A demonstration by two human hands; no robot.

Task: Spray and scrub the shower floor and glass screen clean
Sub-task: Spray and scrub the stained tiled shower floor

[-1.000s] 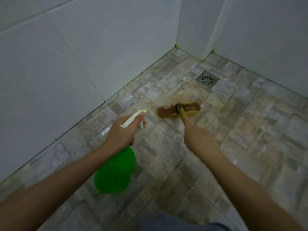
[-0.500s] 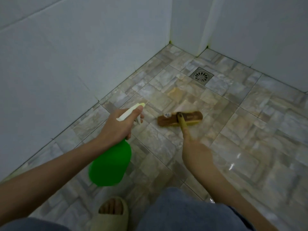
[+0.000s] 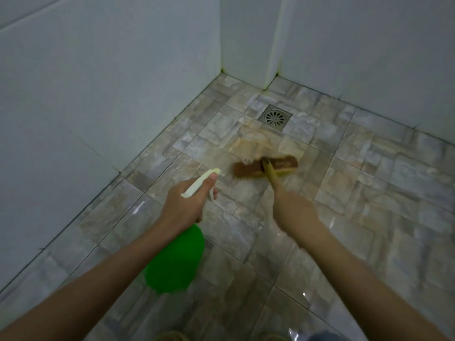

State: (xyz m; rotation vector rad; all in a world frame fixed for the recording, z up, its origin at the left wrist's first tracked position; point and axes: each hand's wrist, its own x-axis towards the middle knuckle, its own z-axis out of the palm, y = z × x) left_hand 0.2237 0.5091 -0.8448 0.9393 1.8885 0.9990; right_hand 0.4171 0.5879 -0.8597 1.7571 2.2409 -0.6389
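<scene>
My left hand (image 3: 183,205) grips a green spray bottle (image 3: 174,262) by its pale white trigger head, nozzle pointing at the floor ahead. My right hand (image 3: 293,207) is closed around the yellow handle of a brown scrub brush (image 3: 266,167), whose head lies flat on the stone-patterned shower floor (image 3: 369,193). A yellowish wet patch (image 3: 253,143) spreads on the tiles between the brush and the drain. No glass screen shows in this view.
A square metal floor drain (image 3: 275,117) sits just beyond the brush. White tiled walls (image 3: 98,94) close in on the left and back, with a protruding corner column (image 3: 246,45). The tops of my sandals (image 3: 170,337) show at the bottom edge.
The brush head has slid away from me toward the drain, my right arm stretching with it. The view has tilted up, so my knee and sandal have mostly left the frame.
</scene>
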